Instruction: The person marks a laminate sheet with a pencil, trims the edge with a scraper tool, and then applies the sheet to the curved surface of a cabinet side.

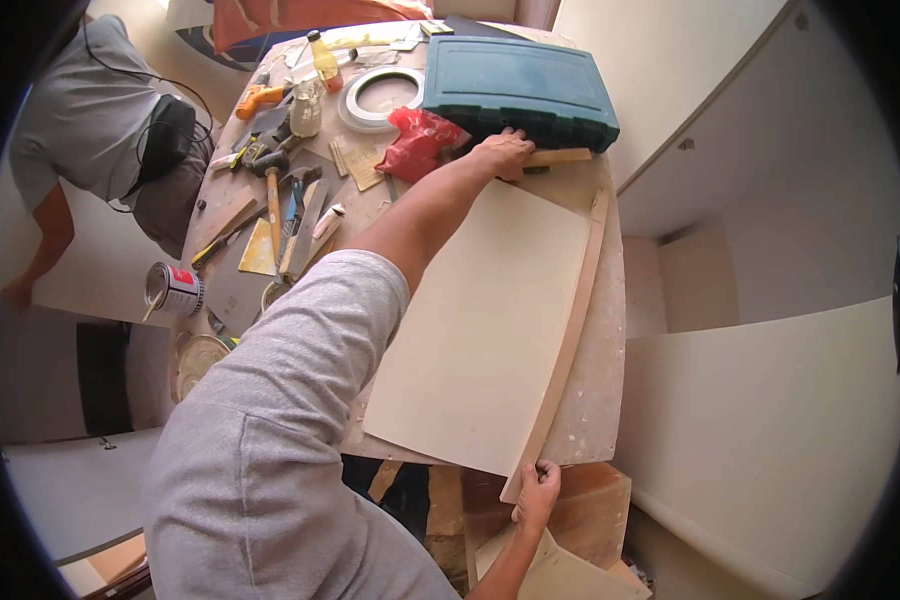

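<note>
A cream flat panel (480,330) lies on the worktable, with a narrow light-brown edge strip (560,372) along its right side. The near end of that strip is pinched between the thumb and fingers of my right hand (537,492), just past the table's front edge. My left arm stretches across the table to the panel's far end. There my left hand (505,153) is closed over a small wooden piece (562,157) in front of a dark green tool case (520,85). The fingers' undersides are hidden.
Left of the panel lie a red plastic bag (417,145), a white tape roll (381,97), a hammer (273,205), an orange drill (260,98) and several hand tools. An open tin (173,290) stands at the left edge. Another person (100,120) stands beyond, left.
</note>
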Motion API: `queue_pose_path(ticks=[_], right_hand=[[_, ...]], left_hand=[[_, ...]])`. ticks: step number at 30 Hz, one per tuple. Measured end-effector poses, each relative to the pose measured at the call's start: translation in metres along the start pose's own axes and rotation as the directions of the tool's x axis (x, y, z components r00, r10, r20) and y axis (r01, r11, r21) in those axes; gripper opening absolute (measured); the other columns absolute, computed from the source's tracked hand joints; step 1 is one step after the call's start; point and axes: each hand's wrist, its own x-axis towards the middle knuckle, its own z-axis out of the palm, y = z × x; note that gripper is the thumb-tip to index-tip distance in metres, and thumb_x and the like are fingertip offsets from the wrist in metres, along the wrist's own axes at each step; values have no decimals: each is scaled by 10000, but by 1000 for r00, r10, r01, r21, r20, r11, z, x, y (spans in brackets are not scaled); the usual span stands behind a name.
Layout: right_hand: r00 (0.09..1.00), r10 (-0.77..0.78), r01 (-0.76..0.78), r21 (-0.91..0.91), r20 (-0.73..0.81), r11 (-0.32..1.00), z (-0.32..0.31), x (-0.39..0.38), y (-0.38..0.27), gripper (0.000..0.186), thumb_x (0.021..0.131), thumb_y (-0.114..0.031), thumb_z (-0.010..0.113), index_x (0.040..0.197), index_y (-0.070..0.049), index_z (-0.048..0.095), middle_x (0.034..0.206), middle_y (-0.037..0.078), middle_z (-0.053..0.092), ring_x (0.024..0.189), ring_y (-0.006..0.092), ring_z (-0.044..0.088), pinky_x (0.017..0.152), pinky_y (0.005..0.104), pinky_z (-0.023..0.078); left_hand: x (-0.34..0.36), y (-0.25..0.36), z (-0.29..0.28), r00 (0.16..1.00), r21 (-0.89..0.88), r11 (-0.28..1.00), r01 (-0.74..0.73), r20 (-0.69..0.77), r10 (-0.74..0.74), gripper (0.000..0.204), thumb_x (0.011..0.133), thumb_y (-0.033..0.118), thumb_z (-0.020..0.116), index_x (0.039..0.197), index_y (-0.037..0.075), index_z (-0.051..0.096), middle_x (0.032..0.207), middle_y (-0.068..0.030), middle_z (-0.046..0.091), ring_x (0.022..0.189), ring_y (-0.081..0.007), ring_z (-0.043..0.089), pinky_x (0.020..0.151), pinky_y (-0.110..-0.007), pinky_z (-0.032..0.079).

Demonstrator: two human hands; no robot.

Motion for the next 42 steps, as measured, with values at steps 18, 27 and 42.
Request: queue_pose_path(ticks=[18,27,42], right_hand=[[999,-52,52,-62,5,997,-1,-4,0,227,953,-44,656,1147,29,562,949,48,589,833,110,534,748,267,476],[999,-44,45,-69,19,997,-2,-4,2,225,950,-29,631,1156,27,559,971,55,595,846,119,548,766,271,486],[997,-71,68,-101,-27,993,-4,-6,3,231,952,-38,649,1158,31,571,999,85,611,863,157,568,789,326,505]], left_hand=[[-22,3,16,879,271,945,-182,-387,280,95,936,112,562,1003,60,520,846,-103,669,824,-298,712,704,-401,590],[-34,-27,-24,804,-146,984,-107,-595,-1,88,944,134,542,987,59,553,872,-212,694,835,-428,703,712,-539,550],[-26,-149,-137,271,-757,647,-92,-644,-716,149,829,108,690,913,32,592,781,-84,655,701,-200,661,652,-358,534]])
